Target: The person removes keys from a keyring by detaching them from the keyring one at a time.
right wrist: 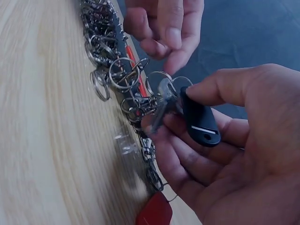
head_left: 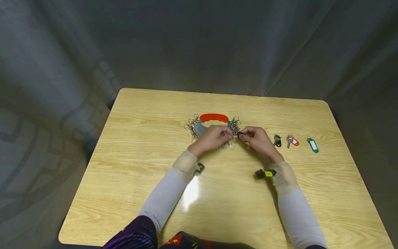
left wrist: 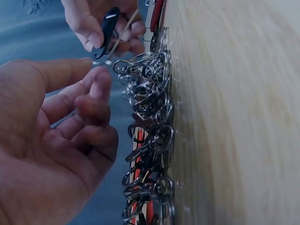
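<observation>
In the head view a metal plate [head_left: 200, 129] with a red handle [head_left: 214, 117] lies on the table, its edges crowded with metal rings [head_left: 190, 125]. My right hand [head_left: 258, 140] grips a black key tag [right wrist: 199, 119] between thumb and fingers, and a silver key [right wrist: 164, 101] hangs beside the tag. Thin rings link the key and tag near the plate's clustered rings [left wrist: 145, 84]. The left hand [left wrist: 61, 117] brings its thumb and index fingertips together at the tag's ring, its other fingers curled. Fingers partly hide the exact contact.
To the right on the table [head_left: 149, 138] lie a black-tagged key [head_left: 277, 140], a red-tagged key [head_left: 293, 140] and a green key tag [head_left: 313, 145]. A red tag-like piece [right wrist: 154, 211] shows low in the right wrist view. Dark curtains [head_left: 199, 45] surround the table.
</observation>
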`<state>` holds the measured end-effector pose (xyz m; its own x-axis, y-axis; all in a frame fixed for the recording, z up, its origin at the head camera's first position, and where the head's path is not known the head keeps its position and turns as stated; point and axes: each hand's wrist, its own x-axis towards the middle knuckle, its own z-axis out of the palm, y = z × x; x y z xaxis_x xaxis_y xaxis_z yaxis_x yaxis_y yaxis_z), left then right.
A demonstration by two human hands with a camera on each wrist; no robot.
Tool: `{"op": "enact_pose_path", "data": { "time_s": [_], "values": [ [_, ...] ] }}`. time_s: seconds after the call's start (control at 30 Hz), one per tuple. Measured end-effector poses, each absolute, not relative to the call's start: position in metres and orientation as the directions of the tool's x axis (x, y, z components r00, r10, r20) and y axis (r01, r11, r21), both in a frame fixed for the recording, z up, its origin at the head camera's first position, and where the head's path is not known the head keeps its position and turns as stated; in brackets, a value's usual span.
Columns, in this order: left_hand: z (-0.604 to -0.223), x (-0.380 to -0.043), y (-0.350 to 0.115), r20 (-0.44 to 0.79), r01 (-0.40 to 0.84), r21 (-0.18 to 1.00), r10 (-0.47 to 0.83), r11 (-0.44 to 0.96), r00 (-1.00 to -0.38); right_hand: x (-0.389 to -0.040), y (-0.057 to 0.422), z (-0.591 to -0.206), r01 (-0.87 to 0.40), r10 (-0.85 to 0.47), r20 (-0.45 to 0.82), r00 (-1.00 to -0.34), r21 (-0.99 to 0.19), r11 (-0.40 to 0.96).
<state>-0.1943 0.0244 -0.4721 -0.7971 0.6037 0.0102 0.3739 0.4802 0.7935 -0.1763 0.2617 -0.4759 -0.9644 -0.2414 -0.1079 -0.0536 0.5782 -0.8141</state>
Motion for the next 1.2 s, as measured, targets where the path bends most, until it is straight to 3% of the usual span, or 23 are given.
{"op": "enact_pose_path", "data": {
  "time_s": [0.2, 0.43, 0.83, 1.2],
  "values": [
    [-0.472, -0.196, 0.030, 0.027, 0.398, 0.774, 0.602, 0.493, -0.798, -0.176, 0.259, -0.475, 0.046, -0.207, -0.160, -0.965, -0.882, 0.469],
    [-0.475, -0.196, 0.033, 0.033, 0.405, 0.772, 0.606, 0.490, -0.795, -0.175, 0.255, -0.475, 0.008, -0.236, -0.121, -0.964, -0.903, 0.430],
    [-0.477, -0.195, 0.035, 0.005, 0.389, 0.780, 0.617, 0.490, -0.787, -0.174, 0.249, -0.480, 0.090, -0.321, -0.163, -0.933, -0.969, 0.231],
    [-0.474, -0.196, 0.032, 0.002, 0.382, 0.797, 0.630, 0.469, -0.777, -0.173, 0.250, -0.480, 0.053, -0.276, -0.145, -0.950, -0.947, 0.317]
  ]
}}
